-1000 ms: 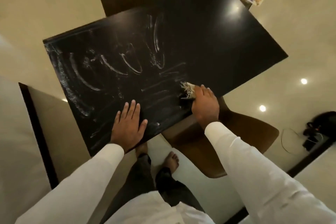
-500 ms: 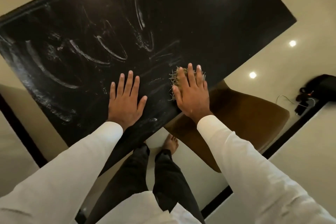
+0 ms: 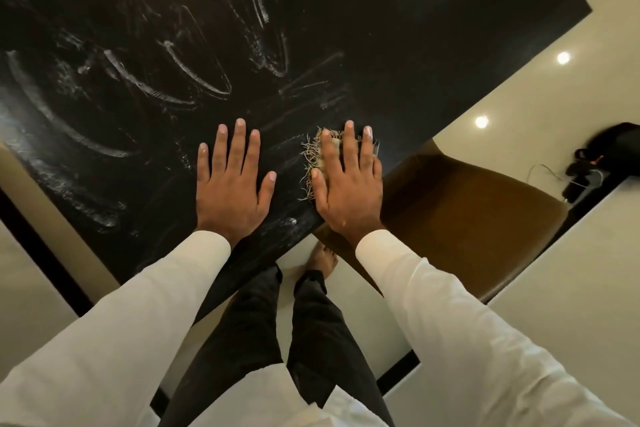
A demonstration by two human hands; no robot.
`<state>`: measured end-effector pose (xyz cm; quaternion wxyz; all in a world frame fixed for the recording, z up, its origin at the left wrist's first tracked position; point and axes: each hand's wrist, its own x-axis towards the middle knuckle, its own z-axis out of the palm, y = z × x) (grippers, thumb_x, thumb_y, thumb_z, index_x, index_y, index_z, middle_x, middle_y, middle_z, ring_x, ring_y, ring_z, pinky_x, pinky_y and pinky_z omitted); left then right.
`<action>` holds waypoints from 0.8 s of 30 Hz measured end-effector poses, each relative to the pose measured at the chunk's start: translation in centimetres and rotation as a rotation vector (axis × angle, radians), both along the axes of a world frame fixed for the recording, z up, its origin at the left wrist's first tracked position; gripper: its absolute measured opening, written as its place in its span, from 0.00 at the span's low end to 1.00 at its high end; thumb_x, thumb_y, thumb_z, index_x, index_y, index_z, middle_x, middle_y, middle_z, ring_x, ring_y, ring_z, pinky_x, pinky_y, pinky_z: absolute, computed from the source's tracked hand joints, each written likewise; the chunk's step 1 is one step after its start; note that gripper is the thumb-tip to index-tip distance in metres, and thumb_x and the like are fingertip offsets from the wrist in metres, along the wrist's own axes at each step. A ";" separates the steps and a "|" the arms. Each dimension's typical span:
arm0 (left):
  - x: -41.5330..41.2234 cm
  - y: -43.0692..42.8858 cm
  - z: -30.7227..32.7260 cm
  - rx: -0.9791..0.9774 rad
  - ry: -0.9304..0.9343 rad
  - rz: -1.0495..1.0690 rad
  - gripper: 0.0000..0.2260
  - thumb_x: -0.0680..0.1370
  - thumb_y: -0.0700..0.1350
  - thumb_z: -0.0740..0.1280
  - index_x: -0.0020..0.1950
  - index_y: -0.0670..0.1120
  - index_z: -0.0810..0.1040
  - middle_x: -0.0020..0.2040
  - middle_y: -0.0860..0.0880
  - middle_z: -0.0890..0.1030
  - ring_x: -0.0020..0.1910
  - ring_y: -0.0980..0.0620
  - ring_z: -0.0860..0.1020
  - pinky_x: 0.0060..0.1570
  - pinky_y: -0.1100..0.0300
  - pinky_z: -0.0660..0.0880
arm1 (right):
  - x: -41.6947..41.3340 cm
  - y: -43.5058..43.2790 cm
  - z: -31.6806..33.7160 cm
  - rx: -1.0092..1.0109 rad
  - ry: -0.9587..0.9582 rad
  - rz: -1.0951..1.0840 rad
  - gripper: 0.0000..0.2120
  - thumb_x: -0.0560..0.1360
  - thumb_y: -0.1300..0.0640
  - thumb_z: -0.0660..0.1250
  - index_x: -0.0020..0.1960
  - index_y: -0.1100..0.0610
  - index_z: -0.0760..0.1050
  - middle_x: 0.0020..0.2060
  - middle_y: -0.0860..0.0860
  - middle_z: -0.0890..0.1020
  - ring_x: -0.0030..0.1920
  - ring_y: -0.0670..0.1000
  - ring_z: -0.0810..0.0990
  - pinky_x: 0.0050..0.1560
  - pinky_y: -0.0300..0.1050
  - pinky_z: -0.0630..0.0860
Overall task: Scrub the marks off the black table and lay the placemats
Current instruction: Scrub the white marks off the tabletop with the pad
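I see the black table (image 3: pixel 398 31) filling the upper frame, running diagonally. White marks (image 3: pixel 145 83) cover its left and centre: curved smears and straight streaks. The right part of the top looks dark and glossy.

A brown chair (image 3: pixel 478 215) sits at the table's near right edge, seat partly tucked under the top. Pale floor (image 3: pixel 519 97) beyond, with two bright light spots (image 3: pixel 563 57) on it. A dark bundle with a cable (image 3: pixel 613 149) lies on the floor at far right; I can't tell what it is.

The person wears white sleeves (image 3: pixel 450 322) and dark trousers (image 3: pixel 311 322). One bare foot (image 3: pixel 322 258) shows below the table edge.

Left hand (image 3: pixel 230 194): flat on the table near its front edge, fingers straight and spread, holding nothing.

Right hand (image 3: pixel 349 194): just beside the left, palm down, fingers straight, pressing the scrubber (image 3: pixel 311 158) onto the tabletop. The scrubber is a small pale pad with frayed fibres poking out past the thumb side. It sits near the table's front right edge, mostly covered by the fingers.
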<state>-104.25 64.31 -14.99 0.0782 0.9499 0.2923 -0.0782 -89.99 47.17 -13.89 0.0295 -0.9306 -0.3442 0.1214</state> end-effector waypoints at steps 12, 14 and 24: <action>-0.2 0.1 0.0 0.030 -0.017 -0.007 0.35 0.89 0.63 0.49 0.92 0.47 0.46 0.92 0.44 0.42 0.91 0.39 0.43 0.87 0.33 0.49 | 0.3 -1.5 0.8 -0.037 -0.005 -0.114 0.35 0.89 0.35 0.48 0.91 0.47 0.46 0.90 0.56 0.44 0.89 0.65 0.42 0.86 0.69 0.54; -0.1 0.2 -0.1 0.025 -0.018 -0.005 0.35 0.89 0.64 0.48 0.92 0.48 0.46 0.92 0.44 0.42 0.91 0.40 0.43 0.87 0.33 0.49 | -2.9 -1.0 0.7 -0.053 0.043 -0.024 0.36 0.89 0.35 0.49 0.91 0.47 0.45 0.90 0.56 0.42 0.89 0.65 0.39 0.87 0.68 0.50; -0.1 0.0 -0.3 0.009 -0.044 -0.002 0.35 0.88 0.64 0.48 0.92 0.48 0.48 0.92 0.45 0.44 0.91 0.40 0.44 0.87 0.33 0.48 | 5.8 -1.6 0.0 -0.054 -0.066 -0.123 0.34 0.89 0.34 0.46 0.91 0.46 0.47 0.90 0.56 0.47 0.89 0.66 0.45 0.83 0.70 0.62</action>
